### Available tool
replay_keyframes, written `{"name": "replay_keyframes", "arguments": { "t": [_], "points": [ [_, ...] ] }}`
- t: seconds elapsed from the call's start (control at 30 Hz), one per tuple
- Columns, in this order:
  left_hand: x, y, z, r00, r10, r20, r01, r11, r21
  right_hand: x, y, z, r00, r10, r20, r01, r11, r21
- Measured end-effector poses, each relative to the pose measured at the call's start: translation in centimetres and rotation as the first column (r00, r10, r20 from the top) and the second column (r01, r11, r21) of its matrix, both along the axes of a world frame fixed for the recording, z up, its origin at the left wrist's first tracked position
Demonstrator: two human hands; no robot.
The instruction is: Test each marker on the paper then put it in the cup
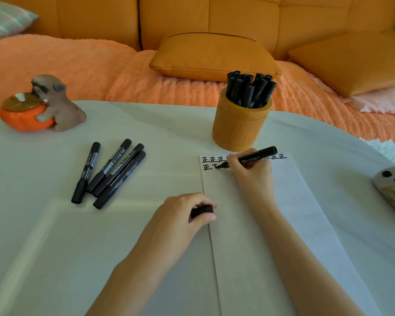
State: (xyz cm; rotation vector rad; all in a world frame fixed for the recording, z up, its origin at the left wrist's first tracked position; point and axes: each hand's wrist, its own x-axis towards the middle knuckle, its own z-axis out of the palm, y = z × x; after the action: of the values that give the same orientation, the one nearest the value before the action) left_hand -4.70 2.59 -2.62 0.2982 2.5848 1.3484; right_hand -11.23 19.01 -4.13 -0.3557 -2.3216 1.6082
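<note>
A dog figurine (57, 106) hugging an orange bowl (25, 122) sits at the far left of the table (55, 247). Right of it, four capped markers (111, 172) lie in a loose fan, close together. The left hand (183, 215) rests at the left edge of the paper (271, 236), fingers curled round a black cap (202, 212). The right hand (252, 169) pinches an uncapped marker (257, 155), its tip touching the paper's second row of characters. Just behind stands the orange cup (240, 126), holding many tested markers (249, 90). A remote (392, 192) lies at the right edge.
</note>
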Motion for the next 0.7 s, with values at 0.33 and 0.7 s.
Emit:
{"name": "replay_keyframes", "arguments": {
  "t": [0.33,0.7],
  "points": [
    [-0.03,-0.01,0.05,1.0,-0.003,-0.004,0.003,1.0,-0.017,0.11,0.04,0.13,1.0,-0.006,0.011,0.007,1.0,-0.018],
    [-0.05,-0.02,-0.02,1.0,-0.003,0.002,0.003,0.999,-0.033,-0.08,-0.08,-0.08,1.0,-0.021,0.002,0.021,1.0,0.001]
  ]
}}
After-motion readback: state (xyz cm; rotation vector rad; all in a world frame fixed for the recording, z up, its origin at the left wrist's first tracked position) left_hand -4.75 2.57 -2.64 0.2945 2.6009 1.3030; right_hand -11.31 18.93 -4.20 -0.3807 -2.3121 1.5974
